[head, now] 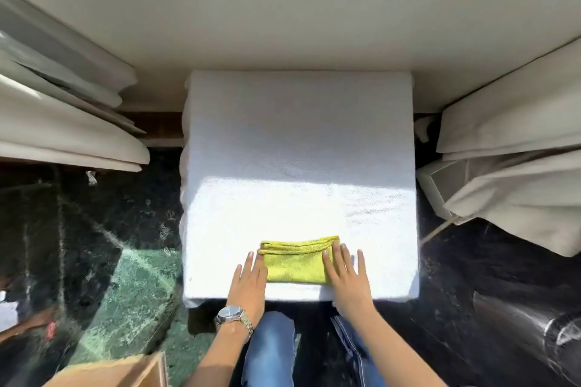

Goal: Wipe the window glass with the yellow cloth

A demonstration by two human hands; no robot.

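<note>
while the folded yellow cloth (295,264) lies on the white towel (298,151), left hand (250,283) and right hand (347,278) rest flat, fingers extended, gripping nothing.

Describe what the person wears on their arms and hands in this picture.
Both forearms are bare, with no sleeves in view. The left hand has a silver metal wristwatch with a pale round dial on its wrist. The right hand shows no watch, ring or glove.
</note>
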